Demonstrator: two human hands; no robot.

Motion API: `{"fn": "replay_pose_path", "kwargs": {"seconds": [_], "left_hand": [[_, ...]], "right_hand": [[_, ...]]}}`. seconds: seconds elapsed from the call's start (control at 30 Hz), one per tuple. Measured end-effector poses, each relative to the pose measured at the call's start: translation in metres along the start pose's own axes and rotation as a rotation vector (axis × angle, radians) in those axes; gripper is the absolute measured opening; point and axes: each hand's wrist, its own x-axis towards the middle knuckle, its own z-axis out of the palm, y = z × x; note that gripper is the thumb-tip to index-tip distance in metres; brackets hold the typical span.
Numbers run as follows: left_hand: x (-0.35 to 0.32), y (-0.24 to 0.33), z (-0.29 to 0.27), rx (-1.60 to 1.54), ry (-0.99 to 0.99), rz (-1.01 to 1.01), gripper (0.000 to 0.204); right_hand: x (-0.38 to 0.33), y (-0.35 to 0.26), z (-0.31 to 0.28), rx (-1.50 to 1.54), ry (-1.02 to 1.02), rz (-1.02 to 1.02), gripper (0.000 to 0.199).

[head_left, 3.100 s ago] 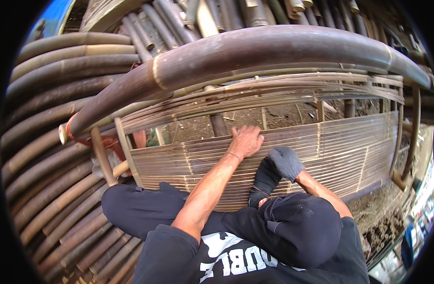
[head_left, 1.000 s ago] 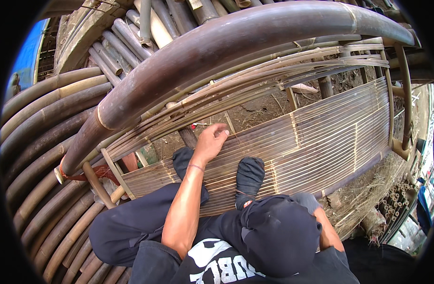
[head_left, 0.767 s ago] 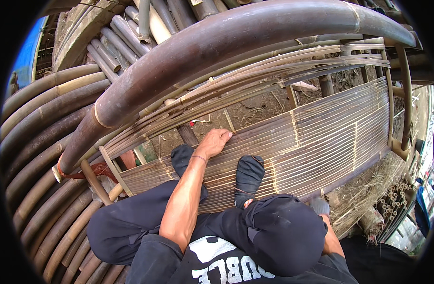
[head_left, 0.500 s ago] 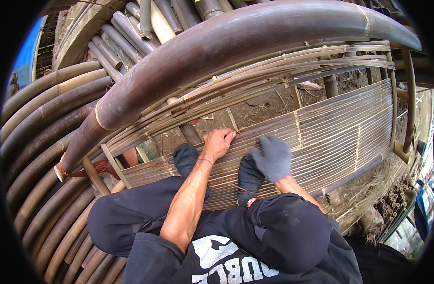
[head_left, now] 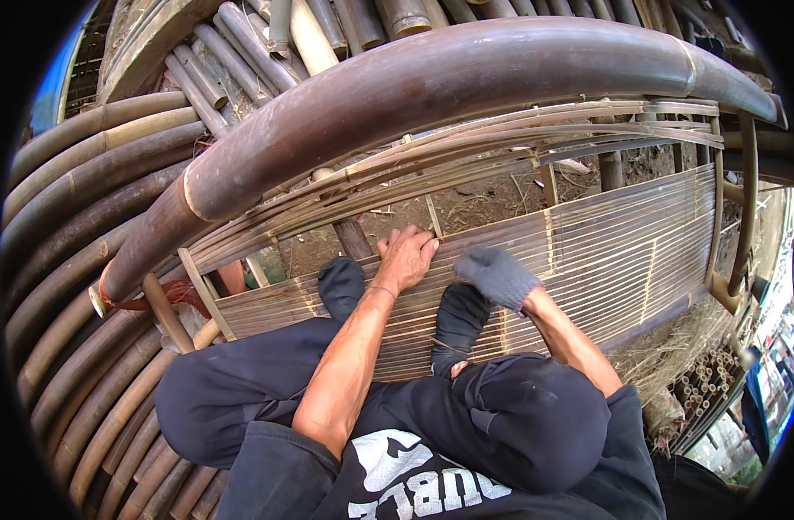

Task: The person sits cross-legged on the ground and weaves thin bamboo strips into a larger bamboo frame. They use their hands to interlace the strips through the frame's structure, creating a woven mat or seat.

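A long panel of thin bamboo slats (head_left: 622, 238), tied across by pale cross strips, lies beneath my legs and dark-socked feet. My bare left hand (head_left: 405, 260) is closed at the panel's far edge, its thumb and fingers pinching the edge slat beside an upright pale bamboo strip (head_left: 433, 217). To its right, my right hand (head_left: 498, 277) in a grey knitted glove hovers just above the slats by my right foot (head_left: 462, 316). Its fingers are curled together; whatever is inside them is hidden. Beyond the panel's edge, a bundle of loose bamboo slats (head_left: 371, 178) runs lengthwise.
A thick dark bamboo pole (head_left: 431, 78) crosses over the far side. Bent-looking bamboo poles (head_left: 85, 234) are stacked at left, and cut bamboo pieces (head_left: 215, 78) lie at the back. Bundled thin tubes (head_left: 704, 381) sit at right. Orange-red cord (head_left: 158, 299) hangs near the pole's left end.
My right hand has moved left toward my left hand, and its spread fingers have curled in. My left hand keeps its place at the panel's edge. The view has shifted slightly.
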Motion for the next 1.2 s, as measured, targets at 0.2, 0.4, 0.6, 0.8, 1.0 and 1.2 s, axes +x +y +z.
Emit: {"fn": "replay_pose_path", "kwargs": {"seconds": [0.2,0.4,0.6,0.8,1.0,1.2], "left_hand": [[0.001,0.004,-0.007,0.044,-0.093,-0.011,0.032],[-0.001,0.002,-0.003,0.013,-0.047,0.019,0.031],[-0.001,0.0,0.0,-0.028,-0.01,0.029,0.029],[0.004,-0.004,0.0,-0.004,-0.059,-0.01,0.029],[-0.006,0.018,0.0,-0.083,0.39,0.094,0.025],[0.027,0.107,0.038,-0.116,0.45,0.466,0.034]], "right_hand": [[0.005,-0.042,-0.049,1.146,-0.008,-0.428,0.037],[0.014,-0.026,-0.033,-0.661,0.048,-0.088,0.045],[-0.005,-0.011,0.059,-0.397,-0.031,-0.318,0.039],[-0.024,0.026,0.017,-0.203,-0.061,-0.247,0.037],[-0.028,0.083,0.024,0.114,0.16,-0.084,0.044],[-0.083,0.175,0.004,1.014,0.564,0.125,0.034]]}}
